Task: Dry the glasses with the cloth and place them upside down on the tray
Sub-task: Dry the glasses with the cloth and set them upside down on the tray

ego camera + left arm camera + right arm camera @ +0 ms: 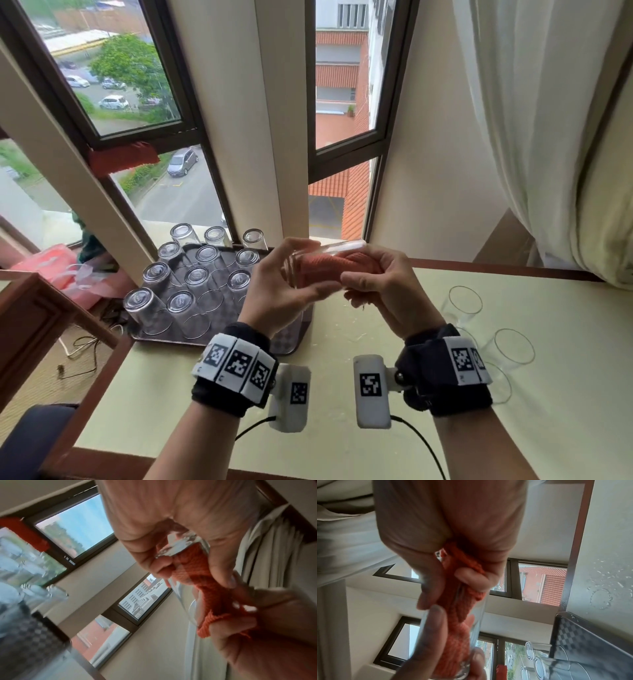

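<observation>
So right now I've got a glass (325, 260) lying sideways in the air just right of the tray (289, 346), above the counter (239, 394). My left hand (277, 294) is wrapped around its base end, fingers curled over the top and thumb underneath. My right hand (380, 284) is clamped on the orange cloth (329, 265), which is stuffed into the glass from the open end; the wrist views show it pushed almost down to the bottom.

The tray is dark with a checkered liner, and there are twelve glasses (198, 284) on it, all upside down in rows. Right of the tray, past my right wrist, a few more glasses (513, 346) stand on the counter with their mouths up. I think it's three, but they're clear against a pale top and partly behind the wristband, so hard to count. The counter near the tray has water drops (600, 599) on it.
</observation>
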A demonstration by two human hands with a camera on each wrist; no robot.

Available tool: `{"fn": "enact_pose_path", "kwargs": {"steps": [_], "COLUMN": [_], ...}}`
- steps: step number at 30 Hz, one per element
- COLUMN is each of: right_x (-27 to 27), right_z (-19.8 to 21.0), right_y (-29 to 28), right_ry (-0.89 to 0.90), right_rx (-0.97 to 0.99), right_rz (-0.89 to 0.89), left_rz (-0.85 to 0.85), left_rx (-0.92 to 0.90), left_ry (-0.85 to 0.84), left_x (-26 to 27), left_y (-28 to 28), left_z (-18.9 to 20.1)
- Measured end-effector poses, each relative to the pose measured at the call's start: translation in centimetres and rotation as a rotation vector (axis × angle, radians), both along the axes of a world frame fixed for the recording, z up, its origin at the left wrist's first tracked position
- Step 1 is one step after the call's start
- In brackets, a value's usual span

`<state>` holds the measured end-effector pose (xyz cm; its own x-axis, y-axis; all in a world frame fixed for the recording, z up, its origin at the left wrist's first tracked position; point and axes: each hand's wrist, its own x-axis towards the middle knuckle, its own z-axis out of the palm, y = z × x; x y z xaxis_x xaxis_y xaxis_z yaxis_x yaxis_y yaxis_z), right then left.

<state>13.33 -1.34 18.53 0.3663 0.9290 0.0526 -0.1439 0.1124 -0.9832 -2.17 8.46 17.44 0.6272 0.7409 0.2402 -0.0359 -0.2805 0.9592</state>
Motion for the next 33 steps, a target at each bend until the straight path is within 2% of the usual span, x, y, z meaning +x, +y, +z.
{"fn": "enact_pose_path", "kwargs": {"steps": [2, 3, 6, 7, 9, 12, 14, 15, 18, 19, 20, 22, 25, 27, 31, 33], "right_x": [0.2, 0.2, 0.0, -0.1, -0.2, -0.1, 0.0, 0.1, -0.2, -0.4, -0.5, -0.7, -0.4, -0.2, -0.5, -1.0], "right_z": [-0.5, -0.6, -0.3, -0.2, -0.1, -0.4, -0.4, -0.4, -0.1, -0.1, -0.2, -0.2, -0.1, 0.2, 0.6, 0.3], "right_y": [-0.2, -0.2, -0.5, -0.5, -0.5, -0.5, -0.7, -0.7, -1.1, -1.0, -1.0, -1.1, -1.3, -1.3, -0.9, -0.7], "right_ry": [0.032, 0.056, 0.074, 0.061, 0.047, 0.081, 0.115, 0.126, 0.085, 0.049, 0.024, -0.022, 0.035, 0.062, 0.026, 0.002], "right_rx": [0.008, 0.029, 0.086, 0.089, 0.059, -0.014, -0.033, -0.032, 0.031, 0.047, 0.059, 0.052, 0.01, -0.006, 0.065, 0.07], "right_rz": [-0.018, -0.037, -0.07, -0.082, -0.101, -0.051, -0.043, -0.064, -0.139, -0.156, -0.157, -0.122, -0.036, -0.037, -0.103, -0.119], "left_rz": [0.002, 0.002, -0.045, -0.054, -0.039, 0.018, 0.02, 0.005, -0.077, -0.088, -0.08, -0.05, -0.03, -0.033, -0.107, -0.07], "left_rx": [0.112, 0.089, -0.165, -0.194, -0.102, 0.21, 0.314, 0.271, -0.125, -0.208, -0.238, -0.18, 0.086, 0.154, -0.237, -0.339], "left_ry": [0.017, 0.01, -0.033, -0.025, 0.021, 0.107, 0.09, 0.074, 0.049, 0.053, 0.058, 0.035, 0.016, -0.007, -0.034, 0.009], "left_x": [-0.1, -0.1, 0.0, 0.0, -0.2, -0.4, -0.3, -0.2, 0.0, 0.0, 0.0, -0.3, -0.6, -0.6, -0.4, -0.5], "left_y": [-0.2, -0.3, -0.4, -0.3, 0.1, -0.1, -0.3, -0.4, -0.8, -0.8, -0.8, -0.7, -0.7, -0.7, -0.9, -0.8], "left_z": [-0.3, -0.4, 0.1, 0.2, 0.2, 0.1, -0.5, -0.6, -0.4, -0.4, -0.4, -0.2, -0.3, -0.8, -0.8, -0.6]}}
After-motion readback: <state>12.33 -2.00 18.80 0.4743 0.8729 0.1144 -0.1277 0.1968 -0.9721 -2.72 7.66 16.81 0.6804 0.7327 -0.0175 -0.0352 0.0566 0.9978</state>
